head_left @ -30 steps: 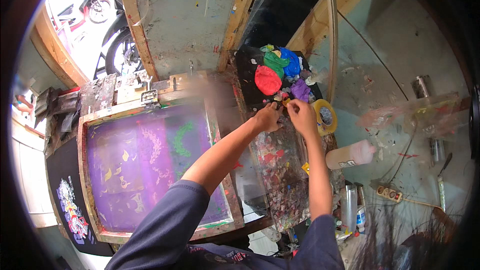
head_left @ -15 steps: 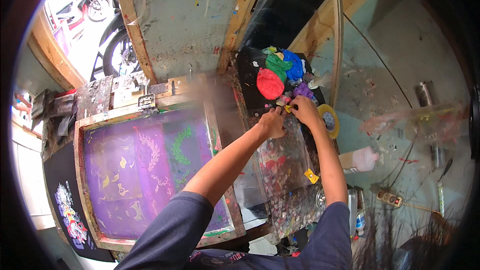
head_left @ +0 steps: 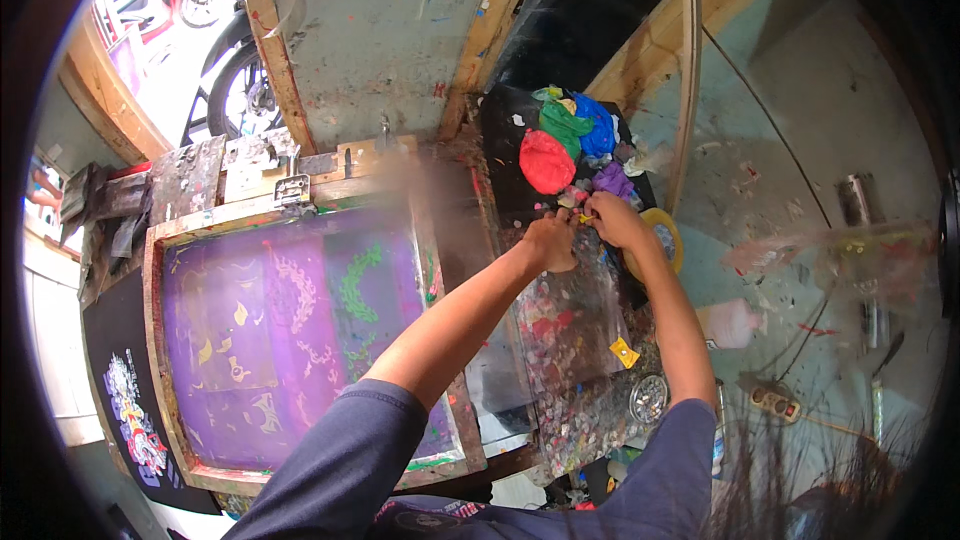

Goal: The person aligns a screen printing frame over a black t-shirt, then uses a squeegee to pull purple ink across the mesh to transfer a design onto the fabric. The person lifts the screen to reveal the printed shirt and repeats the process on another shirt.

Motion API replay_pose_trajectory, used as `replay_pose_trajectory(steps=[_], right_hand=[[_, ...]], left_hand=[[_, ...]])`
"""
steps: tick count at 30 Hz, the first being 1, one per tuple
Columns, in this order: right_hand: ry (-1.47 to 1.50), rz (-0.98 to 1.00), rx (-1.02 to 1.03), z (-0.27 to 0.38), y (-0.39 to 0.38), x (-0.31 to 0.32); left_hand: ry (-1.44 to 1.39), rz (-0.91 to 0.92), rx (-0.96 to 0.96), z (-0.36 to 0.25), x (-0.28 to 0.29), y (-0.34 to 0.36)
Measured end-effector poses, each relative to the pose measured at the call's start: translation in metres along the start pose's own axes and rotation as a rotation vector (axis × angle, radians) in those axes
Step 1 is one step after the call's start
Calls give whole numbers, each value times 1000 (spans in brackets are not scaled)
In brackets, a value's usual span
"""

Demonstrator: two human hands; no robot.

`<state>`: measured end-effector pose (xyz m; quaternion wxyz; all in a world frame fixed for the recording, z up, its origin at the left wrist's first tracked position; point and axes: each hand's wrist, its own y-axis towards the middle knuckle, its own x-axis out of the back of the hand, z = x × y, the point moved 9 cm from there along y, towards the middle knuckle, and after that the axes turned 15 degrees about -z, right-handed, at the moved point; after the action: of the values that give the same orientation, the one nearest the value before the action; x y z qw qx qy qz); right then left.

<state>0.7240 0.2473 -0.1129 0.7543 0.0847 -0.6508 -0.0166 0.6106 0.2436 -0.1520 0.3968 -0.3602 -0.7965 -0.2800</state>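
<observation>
My left hand (head_left: 551, 242) and my right hand (head_left: 617, 222) meet over the paint-spattered bench, fingers bent close together. A small yellow piece (head_left: 585, 220) shows at the fingertips of my right hand. The left fingers are curled beside it, and what they hold is mostly hidden. Just beyond lie small pink and grey scraps and a purple crumpled bundle (head_left: 611, 180). Further back are a red bundle (head_left: 547, 162), a green one (head_left: 566, 130) and a blue one (head_left: 597, 128). A roll of yellowish tape (head_left: 664, 240) sits by my right wrist.
To the left lies a wood-framed printing screen (head_left: 155, 340) with purple mesh, beside black fabric (head_left: 105, 390) bearing a colourful print. A yellow packet (head_left: 624, 353) and a round metal tin (head_left: 649, 397) rest on the bench. A pale bottle (head_left: 730, 324) is right of my forearm.
My hands stay together at nearly the same spot, the fingers shifting slightly around the yellow piece. My right elbow has swung outward, and the round tin is now uncovered.
</observation>
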Motion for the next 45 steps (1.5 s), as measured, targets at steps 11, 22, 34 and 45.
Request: replay_pose_trajectory(steps=[11,22,34,45], right_hand=[[257,4,-233,-20,-13,32],[522,575,-447,-45,16,-26],[756,590,-794,-66,7,-43],[831,531,-895,-69,1,-49]], left_hand=[[19,14,5,-1,1,-2],[14,-23,8,1,-7,0],[-5,-29,4,1,0,-2],[4,-58,-12,0,0,-5]])
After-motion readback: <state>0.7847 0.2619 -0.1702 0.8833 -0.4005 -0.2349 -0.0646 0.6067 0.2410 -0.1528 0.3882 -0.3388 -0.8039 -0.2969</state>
